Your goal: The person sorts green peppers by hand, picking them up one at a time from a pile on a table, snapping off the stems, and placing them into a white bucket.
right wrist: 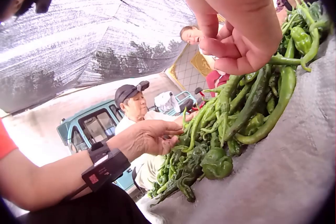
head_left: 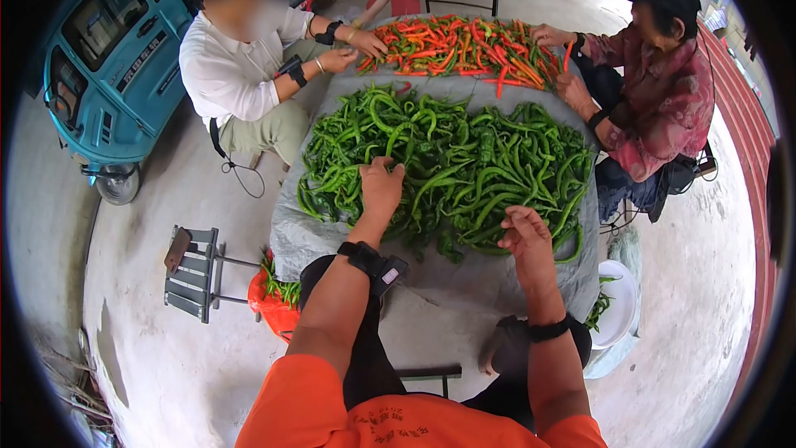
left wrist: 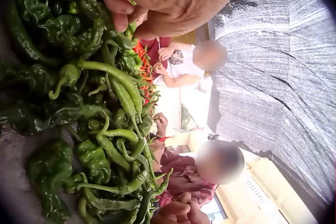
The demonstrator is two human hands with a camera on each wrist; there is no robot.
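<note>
A broad heap of long green chili peppers point(head_left: 489, 158) covers the near part of a grey sheet point(head_left: 303, 245). At the heap's left-middle, my left hand point(head_left: 381, 191) pinches a green chili pepper point(head_left: 396, 134) between thumb and fingertips; the hand hides part of the grip. In the left wrist view, those fingers are bent down over the peppers. My right hand point(head_left: 528, 241) hovers at the heap's near right edge, its fingers loosely curled and nothing between them. Below it in the right wrist view lie a long green pepper point(right wrist: 278, 111) and a short, blunt one point(right wrist: 216, 163).
Red and orange chili peppers point(head_left: 464, 46) lie at the far side, where other people sit sorting. A white basin point(head_left: 615, 303) stands at right. On the left are a red bag point(head_left: 269, 303) with peppers, a small folding stool point(head_left: 192, 274) and a blue three-wheeler point(head_left: 116, 58).
</note>
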